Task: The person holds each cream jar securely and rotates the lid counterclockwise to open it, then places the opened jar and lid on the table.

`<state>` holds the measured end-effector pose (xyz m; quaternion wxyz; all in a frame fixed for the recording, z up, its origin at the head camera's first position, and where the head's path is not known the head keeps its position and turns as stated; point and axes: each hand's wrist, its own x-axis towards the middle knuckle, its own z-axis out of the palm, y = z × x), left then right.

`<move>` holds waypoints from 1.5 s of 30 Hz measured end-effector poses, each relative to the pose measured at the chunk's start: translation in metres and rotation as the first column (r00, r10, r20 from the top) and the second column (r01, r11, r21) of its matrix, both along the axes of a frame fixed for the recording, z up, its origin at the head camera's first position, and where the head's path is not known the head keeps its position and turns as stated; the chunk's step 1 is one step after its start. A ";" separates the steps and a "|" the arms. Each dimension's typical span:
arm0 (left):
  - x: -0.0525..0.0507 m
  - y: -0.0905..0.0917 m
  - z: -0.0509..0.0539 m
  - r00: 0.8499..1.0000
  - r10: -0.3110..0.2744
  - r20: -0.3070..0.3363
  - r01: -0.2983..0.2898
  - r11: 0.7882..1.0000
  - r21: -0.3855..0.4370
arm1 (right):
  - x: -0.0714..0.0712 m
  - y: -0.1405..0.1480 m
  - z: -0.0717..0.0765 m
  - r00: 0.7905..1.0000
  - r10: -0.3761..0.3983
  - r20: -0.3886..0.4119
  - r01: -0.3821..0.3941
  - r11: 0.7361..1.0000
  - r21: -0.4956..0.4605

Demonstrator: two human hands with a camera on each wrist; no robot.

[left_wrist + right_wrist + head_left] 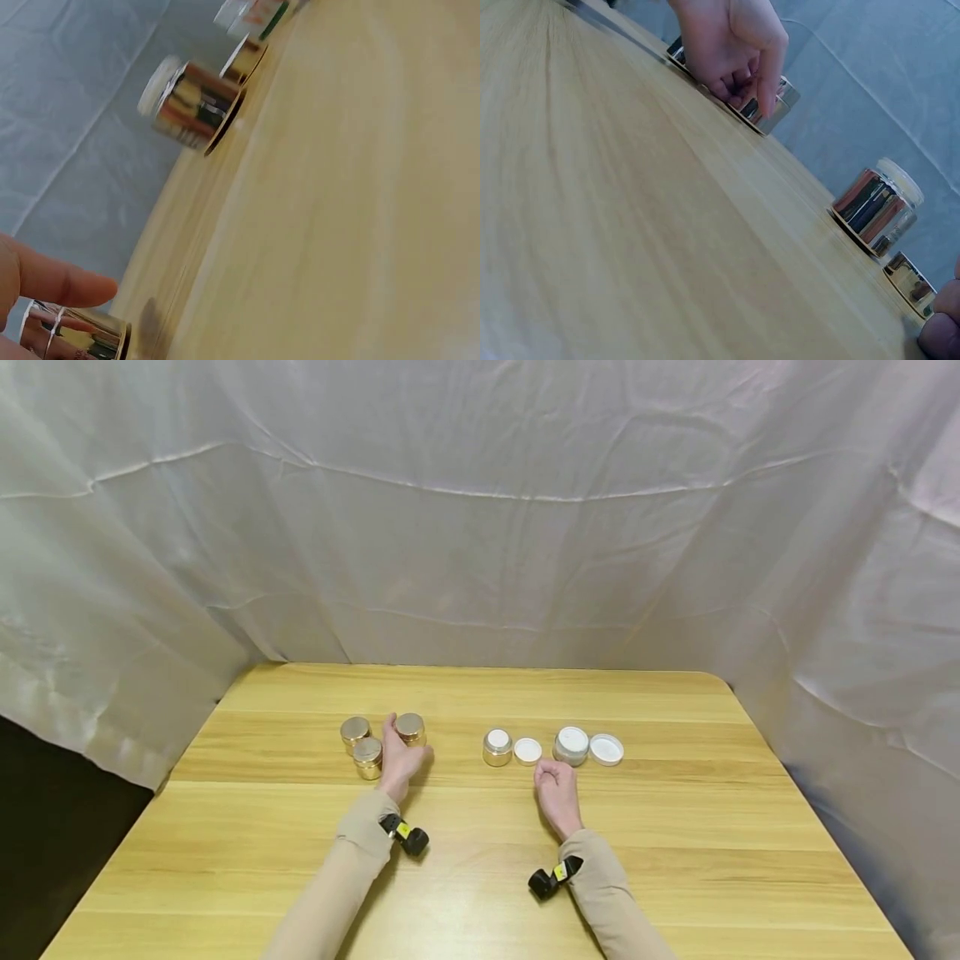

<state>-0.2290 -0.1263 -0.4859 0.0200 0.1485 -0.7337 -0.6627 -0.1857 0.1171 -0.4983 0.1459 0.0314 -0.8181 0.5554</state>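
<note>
My left hand [401, 762] is around a closed gold jar [410, 727] standing on the table, thumb on one side and fingers on the other. Two more closed gold jars, a rear one [356, 732] and a front one [367, 757], stand just left of that hand. With loosely curled fingers and nothing held, my right hand [558, 792] rests on the table. Just beyond it is a lidless jar [572, 747] with a white top. An upturned lid [606, 749], white inside, lies right of that jar. In the right wrist view only curled fingers [943, 322] show at the edge.
Between the hands stands an uncapped gold jar [497, 750] with a white top, its upturned lid [527, 751] beside it. Everything sits on a wooden table [480, 877]. A pale grey curtain [480, 552] hangs behind and along the sides.
</note>
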 end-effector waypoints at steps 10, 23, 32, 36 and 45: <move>-0.012 0.003 -0.003 0.997 0.052 -0.063 -0.056 0.996 -0.067 | -0.007 0.003 -0.017 0.999 0.008 -0.044 -0.008 1.000 -0.016; -0.005 0.007 -0.002 0.991 0.054 -0.119 -0.071 0.988 -0.137 | -0.005 0.002 -0.011 1.000 0.010 0.001 -0.010 1.000 -0.010; 0.008 0.008 0.006 0.992 -0.025 -0.122 0.008 0.991 -0.135 | 0.000 -0.001 0.002 1.000 0.008 0.004 -0.008 1.000 0.005; 0.014 0.005 0.009 0.993 -0.044 -0.114 0.029 0.992 -0.127 | -0.006 0.002 -0.012 1.000 -0.002 -0.014 0.002 1.000 -0.001; 0.026 0.000 0.009 0.988 -0.100 -0.118 0.103 0.994 0.021 | -0.008 0.005 -0.016 0.999 0.021 -0.044 -0.021 1.000 -0.001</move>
